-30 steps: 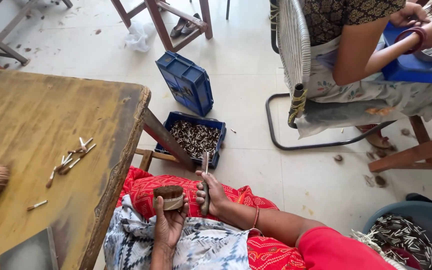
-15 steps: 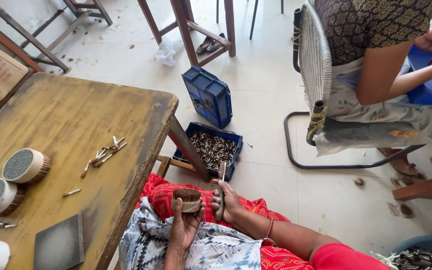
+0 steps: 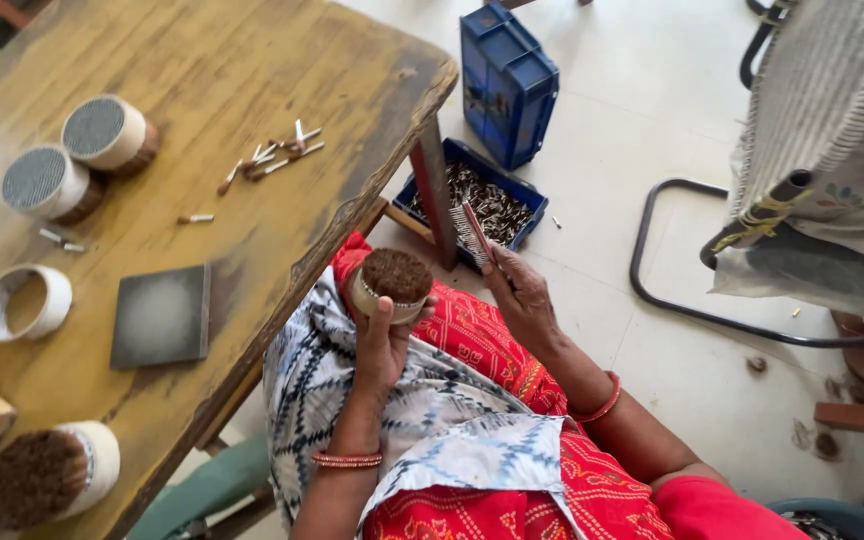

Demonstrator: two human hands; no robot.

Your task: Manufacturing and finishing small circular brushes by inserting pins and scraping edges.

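My left hand [image 3: 384, 345] grips a round bundle of thin brown rolled sticks [image 3: 394, 283], held upright over my lap with its brown ends facing up. A little to the right, my right hand [image 3: 522, 295] holds a small flat comb-like tool [image 3: 473, 233] that points up and away. The two hands are apart, both just off the edge of the wooden table [image 3: 222, 80]. Red and blue patterned cloth covers my lap.
On the table lie two banded bundles [image 3: 77, 158], an empty white ring [image 3: 22, 302], a dark flat slab [image 3: 162, 316], loose sticks [image 3: 270, 156] and another bundle [image 3: 47, 478]. Blue crates [image 3: 505, 80] stand on the floor. Another person sits on a chair [image 3: 812, 120] at right.
The view has tilted down and nearer to the table. My left hand has lifted the bundle higher. My right hand has stayed beside it with the tool.
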